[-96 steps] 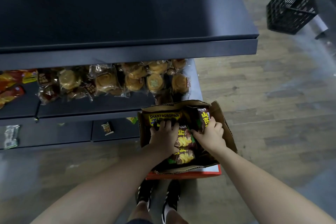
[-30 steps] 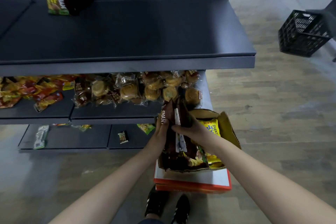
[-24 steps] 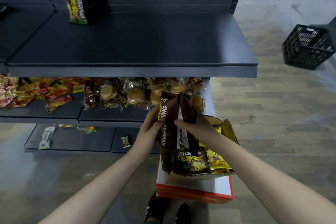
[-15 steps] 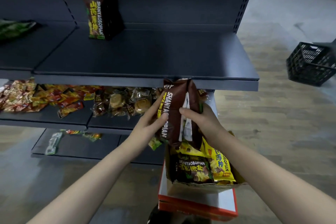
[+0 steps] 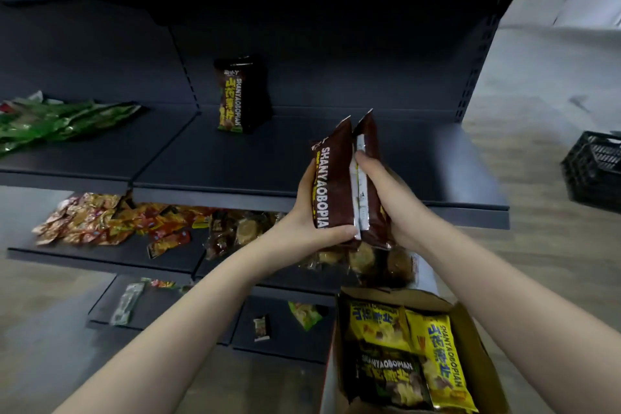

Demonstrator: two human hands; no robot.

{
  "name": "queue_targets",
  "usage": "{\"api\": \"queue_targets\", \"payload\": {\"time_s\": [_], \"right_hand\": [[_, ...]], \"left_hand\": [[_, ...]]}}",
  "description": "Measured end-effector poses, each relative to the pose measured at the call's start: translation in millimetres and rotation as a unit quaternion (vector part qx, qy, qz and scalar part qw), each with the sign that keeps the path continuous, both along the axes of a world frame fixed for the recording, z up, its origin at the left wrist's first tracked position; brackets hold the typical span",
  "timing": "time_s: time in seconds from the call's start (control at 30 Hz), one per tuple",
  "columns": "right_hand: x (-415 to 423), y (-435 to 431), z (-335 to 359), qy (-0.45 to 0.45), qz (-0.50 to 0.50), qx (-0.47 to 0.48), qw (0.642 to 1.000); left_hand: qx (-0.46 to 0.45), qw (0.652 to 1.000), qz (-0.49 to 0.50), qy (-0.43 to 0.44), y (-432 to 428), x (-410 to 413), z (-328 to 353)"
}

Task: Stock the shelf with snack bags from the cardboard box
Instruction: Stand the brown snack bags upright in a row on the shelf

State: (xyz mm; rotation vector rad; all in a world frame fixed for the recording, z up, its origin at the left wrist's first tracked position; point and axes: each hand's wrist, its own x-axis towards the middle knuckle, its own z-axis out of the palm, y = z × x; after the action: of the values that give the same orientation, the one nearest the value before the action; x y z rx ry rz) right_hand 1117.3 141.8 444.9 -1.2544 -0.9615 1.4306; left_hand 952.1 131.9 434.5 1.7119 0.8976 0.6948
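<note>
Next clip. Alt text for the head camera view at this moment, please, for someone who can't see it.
The left hand and right hand hold a few brown snack bags upright between them in front of a dark shelf where a matching bag stands. Below at the right, an open cardboard box holds more snack bags, brown and yellow.

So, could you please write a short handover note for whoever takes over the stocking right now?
Hands: left hand and right hand both grip the brown bags, held upright in front of the shelf.
Done: standing bags are at the shelf's back.
Left: set the brown bags on the shelf, then stock the yellow bags and dark bag from the box.
</note>
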Motion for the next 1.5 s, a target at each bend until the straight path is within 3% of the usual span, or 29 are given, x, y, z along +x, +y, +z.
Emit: {"api": "queue_targets", "payload": {"time_s": [0.17, 0.43, 0.53, 0.7, 0.93, 1.13, 1.5], "right_hand": [[-21.9, 35.5, 18.2, -0.011, 0.068, -0.037, 0.997], [-98.8, 99.1, 23.2, -0.021, 0.059, 0.029, 0.998], [-125.3, 126.7, 21.2, -0.065, 0.065, 0.063, 0.994], [-160.9, 172.4, 12.3, -0.138, 0.021, 0.112, 0.984], [-186.1, 228.8, -11.1, -0.159, -0.146, 0.165, 0.962], [-193.6, 257.8, -24.3, -0.174, -0.219, 0.168, 0.945], [-195.5, 281.0, -42.5, -0.180, -0.263, 0.172, 0.932]], "left_hand": [[-0.031, 0.998, 0.043, -0.041, 36.7, -33.3, 10.1], [-0.044, 0.996, 0.060, -0.053, 108.3, -102.2, 11.1], [-0.054, 0.995, 0.065, -0.059, 138.6, -128.4, 7.7], [-0.053, 0.994, 0.091, -0.021, 197.4, -158.4, -4.5], [0.017, 0.982, 0.188, 0.034, 261.8, -168.5, -19.1], [0.143, 0.918, 0.337, 0.154, 298.8, -154.4, -30.3], [0.153, 0.912, 0.354, 0.136, 312.3, -136.4, -44.6]]}}
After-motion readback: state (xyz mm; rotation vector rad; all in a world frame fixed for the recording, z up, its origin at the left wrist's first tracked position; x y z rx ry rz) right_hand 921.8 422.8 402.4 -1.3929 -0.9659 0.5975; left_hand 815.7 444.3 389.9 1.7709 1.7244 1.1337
